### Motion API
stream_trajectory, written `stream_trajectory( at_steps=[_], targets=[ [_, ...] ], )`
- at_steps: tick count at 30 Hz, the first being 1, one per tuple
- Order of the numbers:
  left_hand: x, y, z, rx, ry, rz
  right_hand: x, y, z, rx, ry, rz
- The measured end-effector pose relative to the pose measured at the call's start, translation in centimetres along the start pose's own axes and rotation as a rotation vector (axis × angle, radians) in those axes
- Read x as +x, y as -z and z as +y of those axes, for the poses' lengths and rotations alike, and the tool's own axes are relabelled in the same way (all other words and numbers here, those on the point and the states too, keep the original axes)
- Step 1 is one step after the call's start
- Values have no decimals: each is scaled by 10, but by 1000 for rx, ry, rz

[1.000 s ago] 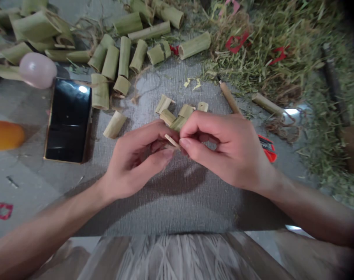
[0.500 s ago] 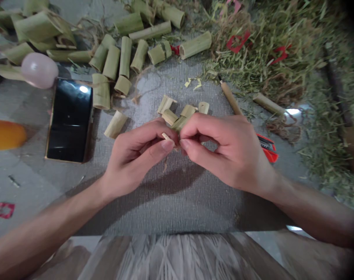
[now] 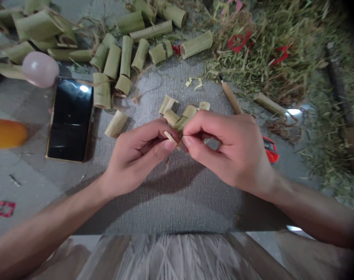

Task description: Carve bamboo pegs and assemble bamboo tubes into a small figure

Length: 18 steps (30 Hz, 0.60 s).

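Between thumb and forefinger, my left hand [image 3: 141,155] pinches a small pale bamboo piece [image 3: 169,136]. My right hand [image 3: 226,149] is closed in a pinch just beside it, its fingertips close to a bit of brown twine [image 3: 179,147]; what exactly it grips is too small to make out. A thin strand [image 3: 166,163] hangs below my left thumb. Right behind the fingertips lie several short bamboo pieces, among them a split one [image 3: 171,117] and one with a small hole [image 3: 204,105].
A black phone [image 3: 70,119] and a pink balloon [image 3: 40,69] lie left. Bamboo tubes [image 3: 126,56] line the back. Green shavings [image 3: 282,50] heap at the right. A wooden-handled tool [image 3: 231,95] and a red cutter [image 3: 272,149] are near my right hand.
Both hands have shifted very slightly to the right. The fingertips of my right hand are a little farther from my left thumb, and more twine shows between them.
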State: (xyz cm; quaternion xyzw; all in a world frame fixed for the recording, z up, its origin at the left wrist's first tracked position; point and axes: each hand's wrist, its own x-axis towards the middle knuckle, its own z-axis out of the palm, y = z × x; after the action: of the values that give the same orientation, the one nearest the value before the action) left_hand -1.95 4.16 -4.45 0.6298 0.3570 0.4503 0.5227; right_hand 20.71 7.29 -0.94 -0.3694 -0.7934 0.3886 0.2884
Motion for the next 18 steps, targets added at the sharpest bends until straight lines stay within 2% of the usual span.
stream_trajectory(
  at_steps=[6, 12, 18],
  targets=[
    [-3, 0, -7, -21, 27, 39, -3, -1, 3, -15, 3, -31],
    [-2, 1, -13, -66, -24, 18, -1, -1, 1, 11, -14, -71],
    [-4, 2, -13, -84, -1, 26, -1, 0, 0, 39, -8, -99]
  ],
)
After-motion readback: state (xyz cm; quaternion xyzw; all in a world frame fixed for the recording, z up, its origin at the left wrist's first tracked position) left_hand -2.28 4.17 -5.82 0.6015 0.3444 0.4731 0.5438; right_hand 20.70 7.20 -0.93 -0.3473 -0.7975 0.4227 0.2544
